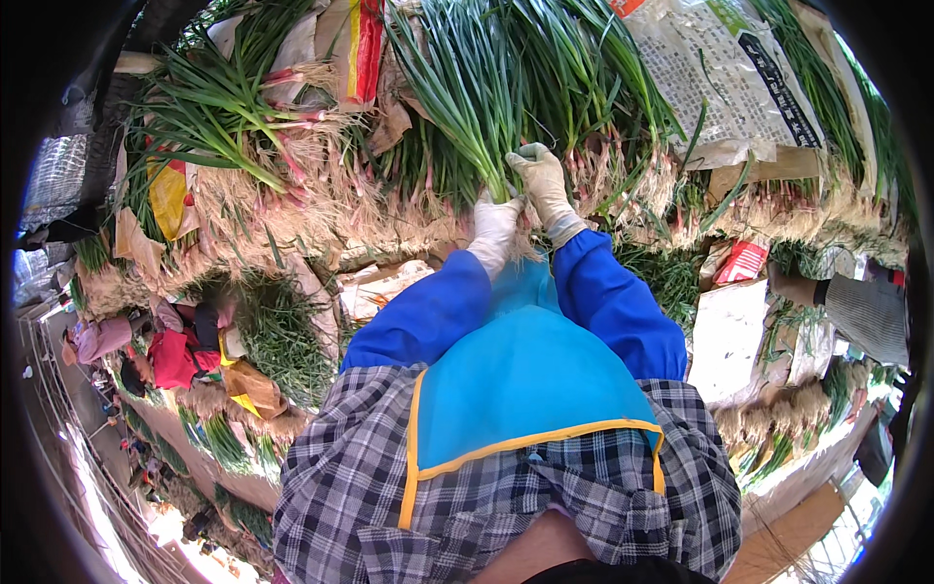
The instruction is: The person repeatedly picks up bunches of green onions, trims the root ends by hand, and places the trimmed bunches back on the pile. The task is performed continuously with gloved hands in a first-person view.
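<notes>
My left hand (494,228), in a pale glove, is closed around the lower stems of a bunch of green allium plants (467,95), like scallions or green garlic. Its long leaves fan away from me over the pile, and pale roots hang below my grip. At the bunch's right side is my gloved right hand (541,179), its fingers bent close to the stems. Whether it pinches a stem or leaf I cannot tell. Just behind the hands lies a heap of similar plants (613,146) with pinkish bases and stringy roots towards me.
Loose plants (241,139) lie across the heap at left. A printed woven sack (730,87) covers plants at right. Leaf scraps (284,336) cover the ground at left, near a crouching person in red (175,358). Another person's leg (868,314) is at far right.
</notes>
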